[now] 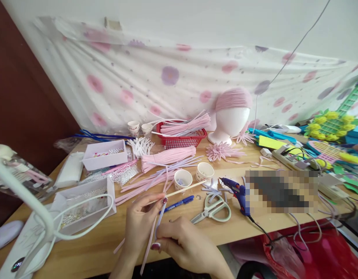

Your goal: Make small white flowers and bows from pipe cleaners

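Note:
My left hand (142, 223) is closed around a thin wooden stick (181, 190) and the upper part of a pale pink pipe cleaner (151, 240). The stick points right toward two small paper cups (183, 179). My right hand (186, 244) sits just below and to the right, its fingers pinched on the same pipe cleaner, which hangs down over the table's front edge. Both hands work near the front middle of the wooden table (109, 240). A blue pen (179, 203) lies right behind my fingers.
Green-handled scissors (213, 209) and a blue glue gun (238, 193) lie to the right. Loose pink pipe cleaners (167, 157), a red basket (181, 139), white bead trays (85, 201), a foam head (231, 116) and a lamp arm (27, 197) crowd the table.

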`<state>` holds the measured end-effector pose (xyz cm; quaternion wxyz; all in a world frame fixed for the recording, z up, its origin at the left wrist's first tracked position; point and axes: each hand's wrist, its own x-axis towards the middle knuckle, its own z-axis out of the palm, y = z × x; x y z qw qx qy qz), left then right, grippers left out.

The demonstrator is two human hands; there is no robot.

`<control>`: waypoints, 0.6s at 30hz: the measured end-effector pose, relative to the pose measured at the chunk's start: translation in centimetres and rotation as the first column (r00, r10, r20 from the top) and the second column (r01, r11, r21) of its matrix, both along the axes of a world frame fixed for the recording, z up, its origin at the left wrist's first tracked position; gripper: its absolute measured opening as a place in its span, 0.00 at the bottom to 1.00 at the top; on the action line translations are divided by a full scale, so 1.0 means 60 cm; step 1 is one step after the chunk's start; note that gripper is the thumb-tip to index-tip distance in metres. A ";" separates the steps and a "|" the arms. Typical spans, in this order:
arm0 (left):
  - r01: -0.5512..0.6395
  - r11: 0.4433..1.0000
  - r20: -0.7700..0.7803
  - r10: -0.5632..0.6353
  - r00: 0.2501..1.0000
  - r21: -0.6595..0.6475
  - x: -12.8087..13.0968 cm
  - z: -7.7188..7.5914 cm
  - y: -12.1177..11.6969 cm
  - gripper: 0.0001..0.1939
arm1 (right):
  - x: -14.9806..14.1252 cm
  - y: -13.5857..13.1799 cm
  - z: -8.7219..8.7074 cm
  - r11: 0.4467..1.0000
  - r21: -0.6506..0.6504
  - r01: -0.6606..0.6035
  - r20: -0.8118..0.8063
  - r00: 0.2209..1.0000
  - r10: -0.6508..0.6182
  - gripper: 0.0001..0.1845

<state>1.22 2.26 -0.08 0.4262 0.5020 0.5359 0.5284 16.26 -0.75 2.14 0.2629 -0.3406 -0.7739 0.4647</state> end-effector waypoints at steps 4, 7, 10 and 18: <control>0.142 0.990 -0.167 -0.135 0.977 0.025 -0.015 0.007 -0.005 0.11 | 0.017 -0.005 0.029 0.996 0.076 0.048 0.028 0.998 -0.050 0.17; 0.281 0.960 -0.212 -0.277 0.937 -0.015 -0.037 0.015 -0.008 0.13 | 0.044 -0.007 0.054 0.968 0.198 0.152 0.011 0.987 -0.158 0.19; 0.358 0.932 -0.168 -0.363 0.917 -0.058 -0.054 0.025 -0.013 0.11 | 0.075 0.001 0.075 0.938 0.282 0.201 0.015 0.977 -0.214 0.17; 0.424 0.902 0.145 -0.410 0.901 -0.083 -0.070 0.055 -0.033 0.05 | 0.130 0.070 0.077 0.974 0.129 0.185 -0.024 0.983 -0.183 0.22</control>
